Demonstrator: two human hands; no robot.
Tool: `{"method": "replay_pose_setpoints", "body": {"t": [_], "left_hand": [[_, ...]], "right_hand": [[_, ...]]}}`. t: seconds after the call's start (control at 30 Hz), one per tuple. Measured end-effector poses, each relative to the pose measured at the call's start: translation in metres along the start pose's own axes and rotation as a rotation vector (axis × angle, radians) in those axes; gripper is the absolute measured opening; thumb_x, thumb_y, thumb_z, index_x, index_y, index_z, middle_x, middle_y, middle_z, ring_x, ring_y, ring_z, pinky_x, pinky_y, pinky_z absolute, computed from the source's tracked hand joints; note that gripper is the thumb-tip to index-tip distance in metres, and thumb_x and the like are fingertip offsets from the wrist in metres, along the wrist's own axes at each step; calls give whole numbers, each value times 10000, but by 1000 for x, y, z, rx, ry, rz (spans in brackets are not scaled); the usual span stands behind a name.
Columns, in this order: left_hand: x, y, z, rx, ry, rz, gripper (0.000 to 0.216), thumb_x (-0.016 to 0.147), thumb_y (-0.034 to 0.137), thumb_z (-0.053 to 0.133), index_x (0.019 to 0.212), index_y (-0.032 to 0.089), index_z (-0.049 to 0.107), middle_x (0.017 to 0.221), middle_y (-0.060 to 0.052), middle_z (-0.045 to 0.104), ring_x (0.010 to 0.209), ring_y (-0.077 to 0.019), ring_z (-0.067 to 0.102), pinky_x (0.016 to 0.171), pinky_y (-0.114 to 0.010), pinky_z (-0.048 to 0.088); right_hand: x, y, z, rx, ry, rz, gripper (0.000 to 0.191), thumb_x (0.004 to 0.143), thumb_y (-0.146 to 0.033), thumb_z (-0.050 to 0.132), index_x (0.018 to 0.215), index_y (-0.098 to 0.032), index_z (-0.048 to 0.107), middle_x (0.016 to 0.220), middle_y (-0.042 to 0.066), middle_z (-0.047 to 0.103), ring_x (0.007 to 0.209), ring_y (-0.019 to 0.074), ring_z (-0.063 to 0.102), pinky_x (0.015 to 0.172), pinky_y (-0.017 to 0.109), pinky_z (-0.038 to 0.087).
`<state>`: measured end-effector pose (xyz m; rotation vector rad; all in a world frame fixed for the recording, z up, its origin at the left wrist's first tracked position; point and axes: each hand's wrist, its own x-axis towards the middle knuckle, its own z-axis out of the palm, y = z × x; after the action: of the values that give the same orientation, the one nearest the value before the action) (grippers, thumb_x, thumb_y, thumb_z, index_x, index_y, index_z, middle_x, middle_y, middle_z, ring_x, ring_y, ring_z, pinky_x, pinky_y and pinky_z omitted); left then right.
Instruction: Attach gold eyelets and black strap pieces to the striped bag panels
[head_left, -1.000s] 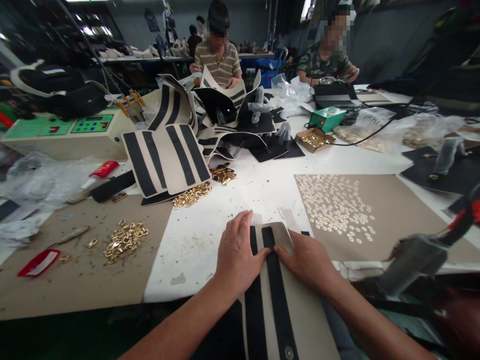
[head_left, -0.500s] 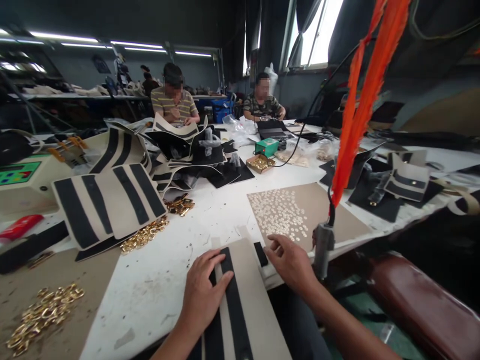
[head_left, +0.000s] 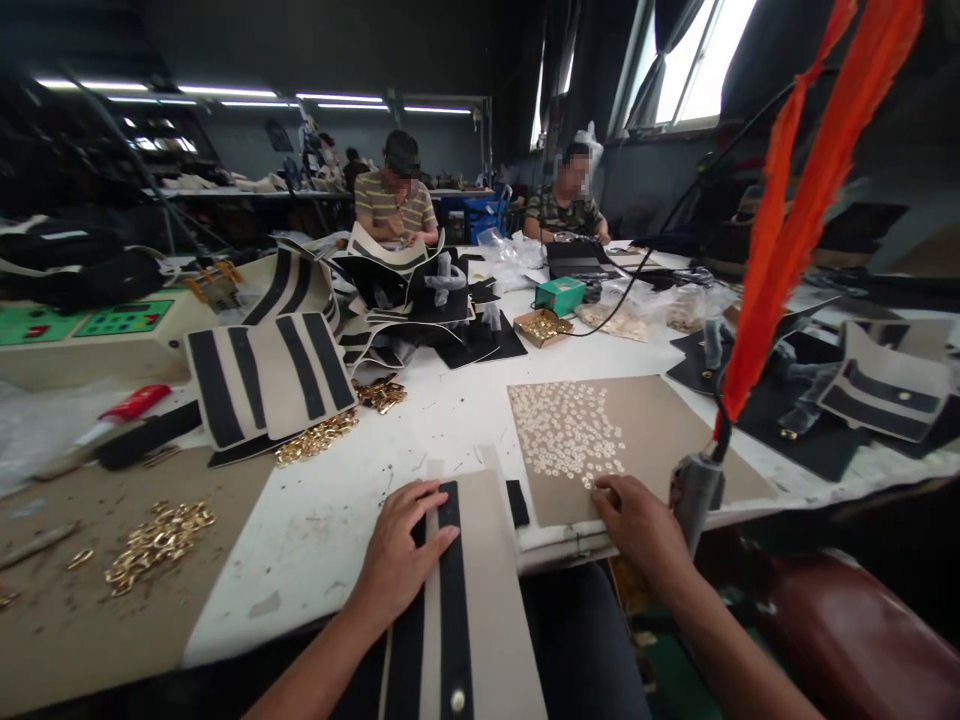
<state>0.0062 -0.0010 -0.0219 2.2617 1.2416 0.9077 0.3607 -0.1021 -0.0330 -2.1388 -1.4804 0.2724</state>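
Note:
A long beige leather-like panel [head_left: 491, 570] with black stripes hangs over the front edge of the table toward me. My left hand [head_left: 405, 545] lies on it, thumb and fingers spread across the black strip [head_left: 454, 560], pressing it flat. Low on that strip shows a small round metal stud [head_left: 457, 700]. At the near edge of a brown board [head_left: 675, 440], my right hand [head_left: 637, 520] has its fingertips drawn together close to the scattered small pale ring washers [head_left: 566, 430]. Whatever lies between those fingertips is hidden.
A grey metal holder [head_left: 697, 495] with orange cloth stands right of my right hand. Gold clasps [head_left: 161, 545] lie at left, near striped panels [head_left: 270, 380]. Farther back are a carton of brass pieces [head_left: 544, 328], a green box [head_left: 559, 295] and two seated co-workers.
My right hand has moved right and away from the panel, to the board with washers. My left hand stays on the panel. The view has turned left.

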Motion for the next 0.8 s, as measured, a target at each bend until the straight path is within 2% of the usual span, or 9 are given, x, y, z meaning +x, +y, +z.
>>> {"method": "replay_pose_setpoints", "body": {"t": [0.17, 0.3, 0.43, 0.63, 0.8], "left_hand": [[-4, 11, -2, -39, 2, -20, 302, 848, 274, 747, 1148, 240, 748, 1332, -83, 696, 1310, -300, 559, 1155, -568, 437], [-8, 20, -5, -50, 17, -31, 321, 800, 232, 799, 1119, 235, 759, 1307, -86, 709, 1288, -295, 580, 1145, -547, 454], [-9, 22, -6, -38, 29, -35, 341, 761, 204, 843, 1093, 235, 773, 1278, -87, 724, 1260, -295, 604, 1123, -518, 479], [-9, 12, 0, -55, 38, -32, 372, 742, 189, 864, 1099, 242, 771, 1276, -81, 726, 1278, -316, 584, 1127, -552, 458], [-12, 6, 3, -79, 47, -37, 406, 716, 202, 896, 1099, 240, 767, 1280, -67, 726, 1265, -314, 588, 1123, -537, 455]], "right_hand": [[-2, 5, -8, 16, -116, -75, 262, 918, -412, 520, 851, -231, 696, 876, 52, 702, 845, 249, 669, 781, 349, 473], [-9, 10, -12, 119, -232, -141, 278, 890, -453, 558, 864, -237, 732, 895, 67, 732, 874, 274, 681, 809, 377, 492], [-12, 14, -11, 159, -271, -140, 286, 859, -478, 593, 890, -244, 755, 911, 73, 758, 865, 285, 693, 802, 381, 509], [-5, 14, -9, -20, -334, -148, 286, 868, -469, 530, 846, -257, 720, 885, 62, 750, 833, 270, 696, 768, 357, 494], [-8, 13, -6, -260, -289, -247, 293, 939, -447, 465, 881, -263, 686, 882, 45, 728, 763, 239, 697, 664, 317, 439]]}}
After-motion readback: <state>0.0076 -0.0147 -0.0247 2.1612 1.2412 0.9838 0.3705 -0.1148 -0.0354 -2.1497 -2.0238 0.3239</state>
